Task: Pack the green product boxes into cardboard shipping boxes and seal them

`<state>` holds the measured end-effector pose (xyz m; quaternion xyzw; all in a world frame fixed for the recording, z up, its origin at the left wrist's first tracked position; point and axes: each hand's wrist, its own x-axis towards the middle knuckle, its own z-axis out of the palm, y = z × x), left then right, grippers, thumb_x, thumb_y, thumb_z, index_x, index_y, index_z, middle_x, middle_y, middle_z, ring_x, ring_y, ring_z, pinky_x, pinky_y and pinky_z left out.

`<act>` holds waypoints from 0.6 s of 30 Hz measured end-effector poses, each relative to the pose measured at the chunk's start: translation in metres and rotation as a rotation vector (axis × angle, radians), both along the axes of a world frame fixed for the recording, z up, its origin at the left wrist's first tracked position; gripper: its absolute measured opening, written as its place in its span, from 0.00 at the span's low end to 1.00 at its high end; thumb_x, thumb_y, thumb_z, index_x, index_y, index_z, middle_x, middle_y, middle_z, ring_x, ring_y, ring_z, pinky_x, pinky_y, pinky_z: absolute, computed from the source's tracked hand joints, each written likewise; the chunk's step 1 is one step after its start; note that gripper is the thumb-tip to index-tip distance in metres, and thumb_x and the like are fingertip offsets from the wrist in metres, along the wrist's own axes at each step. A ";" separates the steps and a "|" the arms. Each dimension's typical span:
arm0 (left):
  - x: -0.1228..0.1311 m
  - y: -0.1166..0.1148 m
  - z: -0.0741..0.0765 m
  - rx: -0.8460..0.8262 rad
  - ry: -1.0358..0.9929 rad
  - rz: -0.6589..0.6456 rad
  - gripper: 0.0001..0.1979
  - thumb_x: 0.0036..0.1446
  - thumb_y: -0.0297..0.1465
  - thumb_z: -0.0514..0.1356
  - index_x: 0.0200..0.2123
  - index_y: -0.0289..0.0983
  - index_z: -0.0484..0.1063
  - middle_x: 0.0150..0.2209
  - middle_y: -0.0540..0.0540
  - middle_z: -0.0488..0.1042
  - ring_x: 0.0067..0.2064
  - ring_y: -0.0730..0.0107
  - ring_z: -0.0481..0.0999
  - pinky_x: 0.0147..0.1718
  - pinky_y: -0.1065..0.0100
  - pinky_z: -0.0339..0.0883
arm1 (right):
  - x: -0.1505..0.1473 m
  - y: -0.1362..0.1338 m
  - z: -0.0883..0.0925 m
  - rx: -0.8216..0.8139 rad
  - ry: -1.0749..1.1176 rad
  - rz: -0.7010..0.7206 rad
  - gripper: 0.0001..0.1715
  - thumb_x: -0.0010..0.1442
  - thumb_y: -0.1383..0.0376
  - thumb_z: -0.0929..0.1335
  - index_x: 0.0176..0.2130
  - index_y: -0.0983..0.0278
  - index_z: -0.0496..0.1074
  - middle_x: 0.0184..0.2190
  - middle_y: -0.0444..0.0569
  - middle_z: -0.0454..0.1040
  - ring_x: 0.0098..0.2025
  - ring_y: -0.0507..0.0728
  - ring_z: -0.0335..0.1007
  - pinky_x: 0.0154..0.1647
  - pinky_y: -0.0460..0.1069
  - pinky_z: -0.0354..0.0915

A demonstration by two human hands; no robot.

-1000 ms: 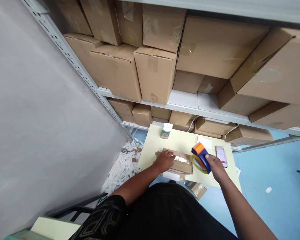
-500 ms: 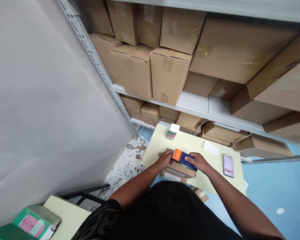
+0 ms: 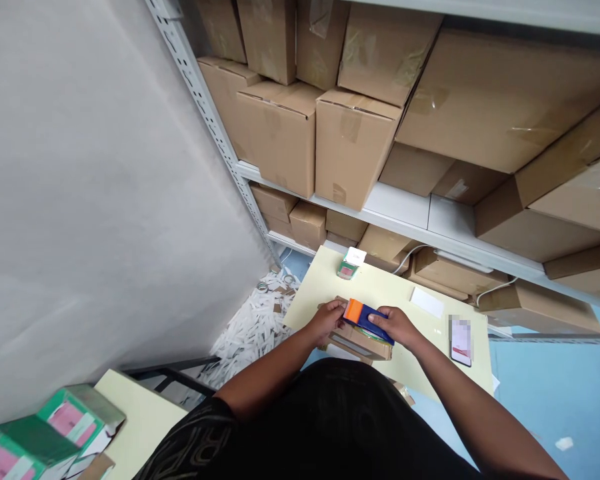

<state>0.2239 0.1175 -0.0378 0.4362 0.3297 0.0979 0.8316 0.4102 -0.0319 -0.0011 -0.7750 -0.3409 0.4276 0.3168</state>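
A small flat cardboard box [image 3: 365, 341] lies at the near edge of a pale yellow table [image 3: 380, 287]. My right hand [image 3: 396, 325] is closed round a blue and orange tape dispenser [image 3: 364, 315], which rests on top of the box. My left hand [image 3: 326, 319] presses on the box's left end, fingers curled against it beside the dispenser's orange tip. A second flat carton sits under the box, partly hidden.
A small green and white box [image 3: 351, 263], a white card [image 3: 427, 302] and a phone [image 3: 461, 341] lie on the table. Shelves of cardboard cartons [image 3: 350, 143] rise behind. Paper strips [image 3: 253, 330] litter the floor at left. Green boxes [image 3: 55, 430] sit on another table at lower left.
My right hand brought the tape dispenser from the box's right end across onto its top, close to my left hand. The view has shifted, showing the green boxes at lower left.
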 end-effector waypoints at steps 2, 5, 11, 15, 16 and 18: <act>0.001 0.000 -0.001 -0.004 0.012 -0.019 0.24 0.51 0.53 0.68 0.34 0.36 0.72 0.28 0.50 0.71 0.27 0.75 0.68 0.28 0.72 0.63 | 0.000 -0.001 -0.002 0.011 0.025 0.007 0.29 0.53 0.40 0.72 0.25 0.62 0.70 0.20 0.40 0.68 0.25 0.53 0.63 0.27 0.47 0.56; 0.001 -0.002 -0.004 0.061 0.048 -0.028 0.24 0.55 0.54 0.65 0.32 0.37 0.70 0.26 0.51 0.69 0.27 0.74 0.67 0.28 0.71 0.63 | -0.002 -0.001 -0.002 0.016 0.042 0.002 0.30 0.52 0.39 0.72 0.26 0.62 0.70 0.20 0.41 0.68 0.25 0.52 0.63 0.28 0.47 0.57; 0.001 -0.005 -0.008 0.225 0.149 -0.037 0.25 0.60 0.56 0.59 0.31 0.39 0.66 0.21 0.54 0.65 0.23 0.73 0.66 0.25 0.70 0.62 | -0.005 0.000 0.002 -0.009 0.024 0.002 0.31 0.53 0.38 0.71 0.25 0.61 0.67 0.19 0.40 0.65 0.24 0.52 0.60 0.26 0.47 0.54; -0.001 0.000 -0.003 0.175 0.096 -0.068 0.24 0.62 0.55 0.56 0.34 0.39 0.67 0.21 0.54 0.66 0.22 0.71 0.67 0.24 0.69 0.64 | -0.004 0.001 0.005 -0.014 0.000 0.012 0.31 0.54 0.38 0.71 0.25 0.61 0.66 0.19 0.39 0.64 0.24 0.51 0.59 0.26 0.46 0.54; -0.001 0.002 -0.002 0.164 0.080 -0.082 0.23 0.62 0.55 0.56 0.35 0.39 0.67 0.22 0.54 0.67 0.23 0.71 0.68 0.24 0.68 0.65 | -0.004 0.002 0.006 -0.014 -0.008 0.014 0.31 0.54 0.38 0.70 0.25 0.61 0.66 0.20 0.39 0.63 0.24 0.51 0.59 0.26 0.46 0.54; -0.001 0.002 -0.001 0.186 0.075 -0.091 0.22 0.63 0.53 0.57 0.34 0.39 0.67 0.22 0.54 0.67 0.23 0.72 0.68 0.24 0.69 0.65 | -0.005 0.004 0.007 -0.013 -0.024 0.022 0.31 0.54 0.38 0.70 0.24 0.61 0.66 0.20 0.39 0.63 0.25 0.51 0.59 0.26 0.46 0.54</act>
